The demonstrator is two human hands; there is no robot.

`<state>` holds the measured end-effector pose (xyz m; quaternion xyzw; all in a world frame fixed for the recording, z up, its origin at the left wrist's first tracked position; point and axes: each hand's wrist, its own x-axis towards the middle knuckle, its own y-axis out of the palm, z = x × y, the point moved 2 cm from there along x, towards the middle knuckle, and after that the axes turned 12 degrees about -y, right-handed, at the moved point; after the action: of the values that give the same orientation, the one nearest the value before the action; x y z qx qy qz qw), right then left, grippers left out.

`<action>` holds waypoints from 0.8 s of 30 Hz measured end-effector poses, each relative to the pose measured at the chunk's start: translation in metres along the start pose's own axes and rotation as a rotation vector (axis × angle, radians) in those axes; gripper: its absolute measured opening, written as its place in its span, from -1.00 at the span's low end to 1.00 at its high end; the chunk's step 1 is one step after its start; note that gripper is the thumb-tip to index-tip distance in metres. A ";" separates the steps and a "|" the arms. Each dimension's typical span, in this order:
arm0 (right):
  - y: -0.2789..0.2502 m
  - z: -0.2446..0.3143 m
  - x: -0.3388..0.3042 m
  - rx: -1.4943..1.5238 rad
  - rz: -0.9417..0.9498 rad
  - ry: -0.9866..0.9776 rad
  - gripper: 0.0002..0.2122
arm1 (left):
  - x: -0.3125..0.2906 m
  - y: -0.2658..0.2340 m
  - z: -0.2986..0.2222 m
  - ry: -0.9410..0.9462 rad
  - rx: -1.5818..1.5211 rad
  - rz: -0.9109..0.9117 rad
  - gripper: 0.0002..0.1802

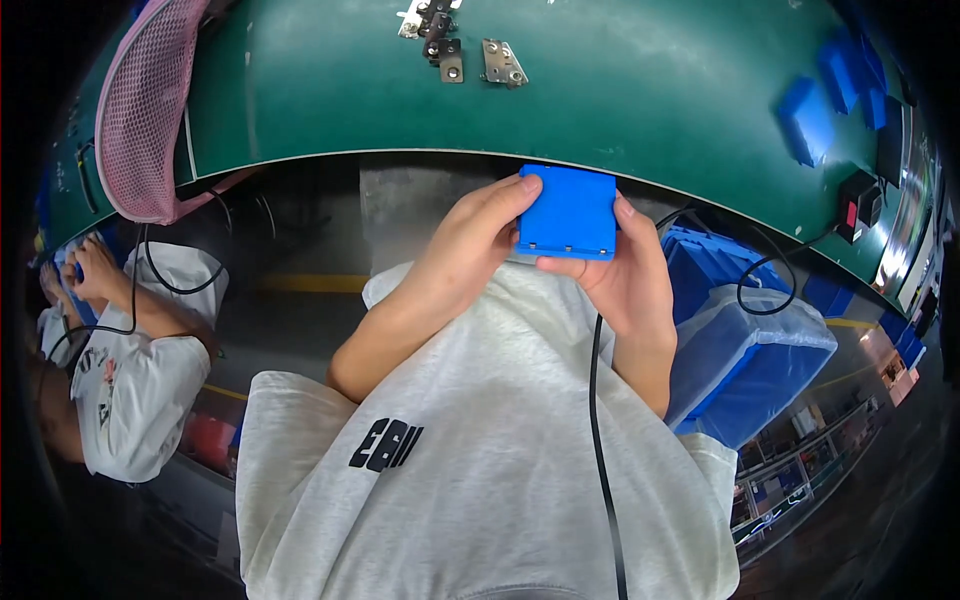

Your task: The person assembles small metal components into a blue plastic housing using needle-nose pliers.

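1. Starting far left: co-worker [145, 400] in a pale shirt, hands raised around a blue item [79, 271], too small to identify.
2. Pink mesh basket [148, 115] at the green table's [640, 110] left part, overlapping its near edge in view.
3. Metal brackets [452, 62] lying on the table, beyond the hands; some silver, some dark.
4. Left hand [472, 228]: gripping block, thumb on its upper left corner, other fingers mostly hidden.
5. Block [568, 212]: blue, squarish, held between both hands at the table's near edge. Can't tell if it touches the table.
6. Black cable [603, 450] running down over the grey shirt [520, 440].
7. Right hand [637, 275]: also gripping block, thumb along its right side, fingertips at the near edge.
8. Clear bag [775, 345] with blue contents, right of the right forearm, below table level.
9. Blue pieces [806, 122] on the table, upper right; black box [857, 205] with a red patch nearer the edge.
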<state>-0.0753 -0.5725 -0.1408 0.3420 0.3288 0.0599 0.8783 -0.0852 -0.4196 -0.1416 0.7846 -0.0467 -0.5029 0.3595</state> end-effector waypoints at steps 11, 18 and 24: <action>-0.002 -0.010 -0.005 0.108 0.072 -0.093 -0.55 | -0.002 -0.005 0.012 0.201 0.267 0.009 -0.65; 0.006 -0.016 0.001 -0.100 -0.065 -0.133 -0.56 | 0.002 -0.001 0.008 0.205 0.348 -0.072 -0.70; 0.012 -0.020 0.001 -0.078 -0.140 -0.193 -0.59 | 0.005 0.004 0.011 0.227 0.316 -0.117 -0.69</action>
<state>-0.0851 -0.5521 -0.1446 0.2878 0.2632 -0.0218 0.9205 -0.0905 -0.4303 -0.1449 0.8843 -0.0386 -0.4177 0.2051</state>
